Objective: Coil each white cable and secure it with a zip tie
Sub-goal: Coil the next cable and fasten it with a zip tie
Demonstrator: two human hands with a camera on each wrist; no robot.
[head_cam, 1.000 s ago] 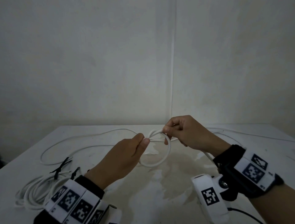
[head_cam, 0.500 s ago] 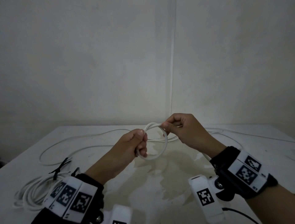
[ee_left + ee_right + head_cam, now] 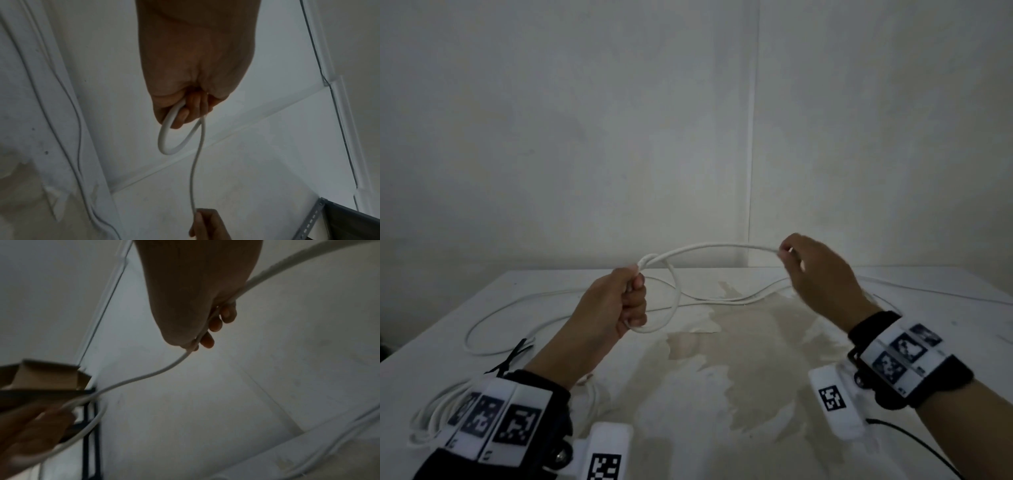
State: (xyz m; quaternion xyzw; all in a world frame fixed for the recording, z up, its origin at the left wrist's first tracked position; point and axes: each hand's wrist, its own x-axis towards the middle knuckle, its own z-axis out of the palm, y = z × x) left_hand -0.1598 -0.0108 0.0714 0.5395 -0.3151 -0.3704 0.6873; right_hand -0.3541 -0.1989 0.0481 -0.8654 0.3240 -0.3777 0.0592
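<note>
Your head camera looks forward and down over the table, wall corner at 12 o'clock. Each wrist camera sits close under its palm, aimed along the fingers. All three share the white cable span between your hands.

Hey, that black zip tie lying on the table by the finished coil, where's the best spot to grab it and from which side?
Pinch the black zip tie near its far tip, coming from above, judging by its pose: that end splays free on the table, while its near end runs behind the left wrist band by the coiled cable. Both hands are busy now.
</note>
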